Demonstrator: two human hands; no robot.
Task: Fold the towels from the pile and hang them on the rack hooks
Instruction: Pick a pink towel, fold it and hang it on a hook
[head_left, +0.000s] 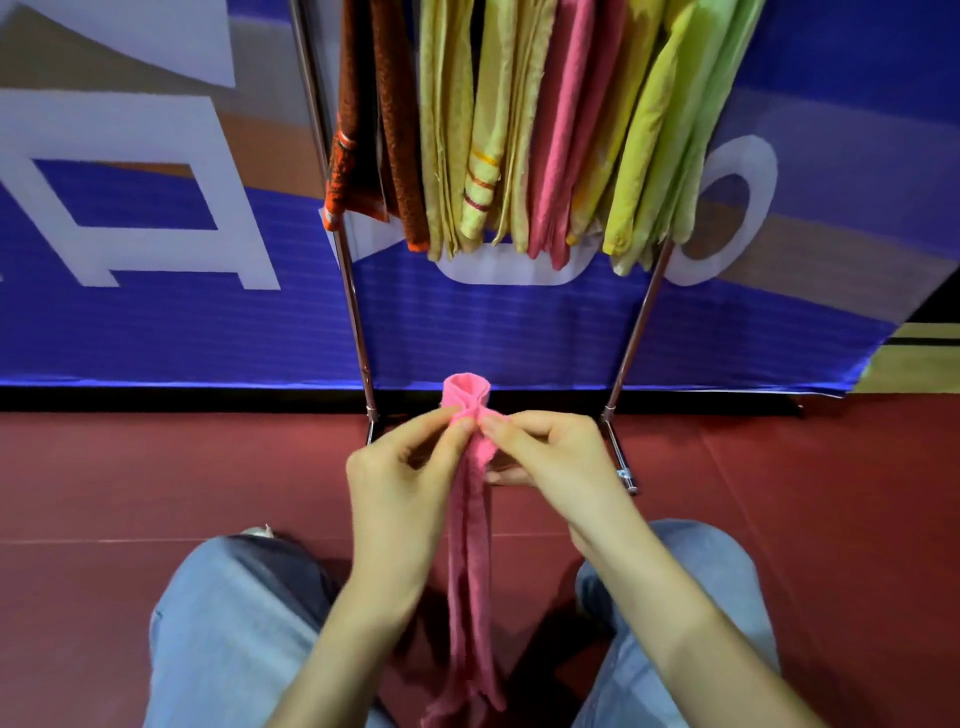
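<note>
Head view: left hand (402, 467) and right hand (556, 454) both pinch a soft pink towel (470, 545) with curled fingertips below its looped top; its narrow folded length dangles between denim knees, before a metal rack (356, 306) of hanging towels (519, 130).

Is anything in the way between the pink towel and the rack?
Nothing visible blocks it. The left hand and right hand pinch the pink towel in open air before the rack. Hanging towels crowd the rack higher up; the hooks are out of view.
</note>
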